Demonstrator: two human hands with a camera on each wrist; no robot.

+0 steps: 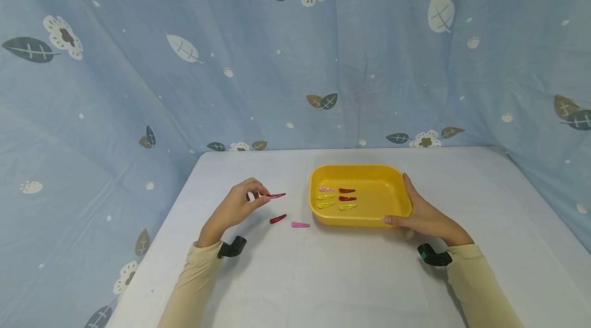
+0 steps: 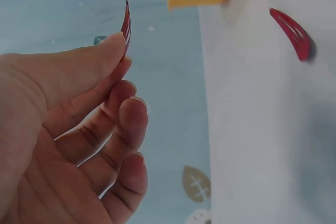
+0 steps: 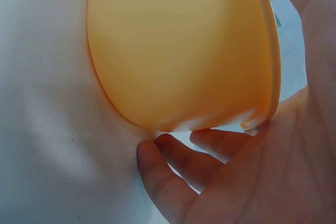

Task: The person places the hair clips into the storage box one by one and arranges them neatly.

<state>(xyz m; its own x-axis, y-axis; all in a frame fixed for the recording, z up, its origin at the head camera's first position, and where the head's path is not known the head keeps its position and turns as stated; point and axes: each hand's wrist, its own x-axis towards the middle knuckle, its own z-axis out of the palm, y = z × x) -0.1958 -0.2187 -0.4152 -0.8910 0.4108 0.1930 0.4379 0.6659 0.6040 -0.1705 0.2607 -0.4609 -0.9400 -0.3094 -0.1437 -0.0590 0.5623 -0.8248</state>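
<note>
My left hand (image 1: 237,203) pinches a dark red snap hair clip (image 1: 277,195) between thumb and forefinger, above the table and left of the tray; in the left wrist view the clip (image 2: 126,30) points upward from the fingertips. A second red hair clip (image 1: 278,219) lies on the table below that hand, with a pink hair clip (image 1: 300,224) to its right. My right hand (image 1: 422,215) holds the right end of a yellow tray (image 1: 360,222), thumb at the front and fingers around the end. Inside lie two red clips (image 1: 347,198), one pink clip (image 1: 326,189) and several yellow clips (image 1: 326,205).
The tray stands on a white-covered table (image 1: 351,276). Clips inside sit in two columns towards its left side; bare tray floor (image 1: 380,197) shows on the right. A blue patterned curtain (image 1: 258,61) hangs behind and to the left. Each wrist wears a black camera (image 1: 233,247).
</note>
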